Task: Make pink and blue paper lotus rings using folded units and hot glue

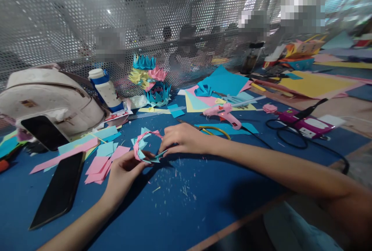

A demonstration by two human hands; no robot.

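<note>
A ring of folded pink and light-blue paper stands just above the blue table top. My left hand is closed on its lower left side, thumb in front and fingers partly behind the paper. At the ring's right side, my right hand pinches a light-blue folded paper piece that touches or almost touches the ring's end. Its fingertips are partly hidden. Left of my left hand lie pink paper squares and light-blue squares. Yellow-handled scissors rest behind my right wrist.
A pink glue gun lies beyond my right forearm, its cord running to a purple power strip. Folded paper crowns are stacked at the back. A phone, a bag and a bottle occupy the left.
</note>
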